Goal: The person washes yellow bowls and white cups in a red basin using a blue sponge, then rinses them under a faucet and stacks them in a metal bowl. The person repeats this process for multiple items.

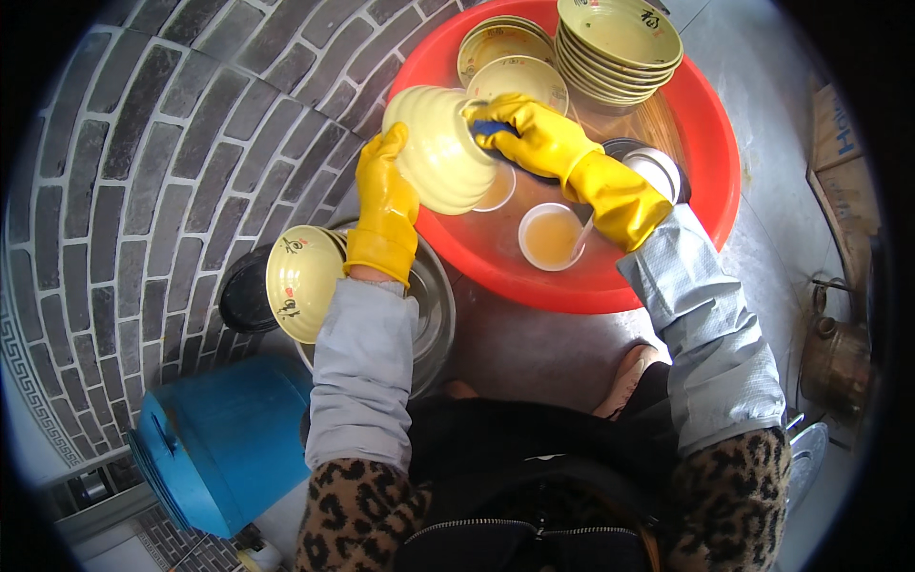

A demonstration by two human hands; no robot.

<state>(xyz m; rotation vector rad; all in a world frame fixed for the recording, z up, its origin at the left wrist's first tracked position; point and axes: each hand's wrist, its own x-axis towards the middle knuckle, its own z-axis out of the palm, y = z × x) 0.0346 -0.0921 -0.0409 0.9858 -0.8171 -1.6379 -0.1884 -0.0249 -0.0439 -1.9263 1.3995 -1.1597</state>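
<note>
In yellow rubber gloves, both my hands are over the left part of a large red plastic tub [718, 164]. My left hand [386, 196] grips the rim side of a ribbed pale-yellow bowl [439, 157], tilted with its outside and foot turned towards my right hand. My right hand [540, 136] presses a blue scrubbing pad [493, 129] against the bowl's foot; the fingertips are partly hidden. Behind the hands, a tall stack of matching bowls [618, 36] and several leaning bowls [518, 79] stand in the tub. A white cup of cloudy yellowish liquid [550, 236] sits below my right hand.
Another white cup [500, 189] is partly behind the held bowl. To the left, several yellow bowls [304, 286] rest at a metal basin [436, 314], near a blue plastic bucket [236, 422] and a grey brick-patterned wall [143, 136]. A cardboard box [836, 171] and a metal pot [833, 365] stand right.
</note>
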